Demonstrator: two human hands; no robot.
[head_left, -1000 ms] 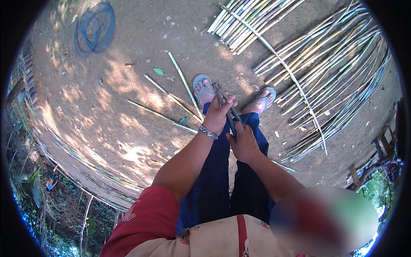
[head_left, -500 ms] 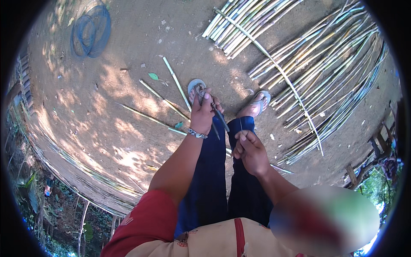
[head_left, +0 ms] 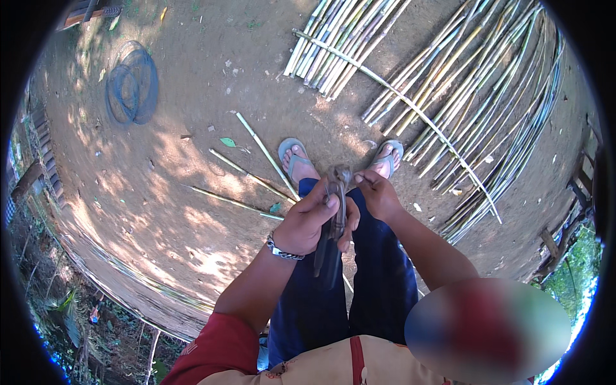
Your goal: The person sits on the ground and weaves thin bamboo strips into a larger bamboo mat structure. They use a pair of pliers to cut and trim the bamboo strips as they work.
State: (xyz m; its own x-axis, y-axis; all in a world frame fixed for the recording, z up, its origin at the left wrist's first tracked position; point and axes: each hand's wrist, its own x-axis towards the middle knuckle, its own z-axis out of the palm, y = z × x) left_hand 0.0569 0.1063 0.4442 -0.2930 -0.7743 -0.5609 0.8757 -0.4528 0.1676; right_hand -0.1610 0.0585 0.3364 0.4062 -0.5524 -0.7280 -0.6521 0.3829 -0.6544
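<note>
Mesh (head_left: 149,80) lies in dark loops on the dirt (head_left: 205,58) at the far left. Nearer, three sticks (head_left: 262,149) lie slanting, their low ends running toward the left hand (head_left: 301,224), the one with the bracelet (head_left: 282,251). That hand is closed around a tool (head_left: 340,208), pincers by the look of it, thumb across the near side, fingers behind. The tool looks to be metal, so I'd guess it is stiff, a fair weight for its size and hardly fragile. Its dark handles seem smooth and might slide in a damp palm; I'd take hold of them low down, well clear of the rounded head. It sits between the two hands, in the left one's grip, head toward the feet (head_left: 298,156), handles hanging over the trousers (head_left: 378,256). Just beside the head comes the right hand (head_left: 382,197), thumb and fingertips drawn close; whether they touch it or pinch something thin, I can't tell. Farther right, poles (head_left: 471,90) lie fanned in a row, one long pole (head_left: 399,95) across them.
</note>
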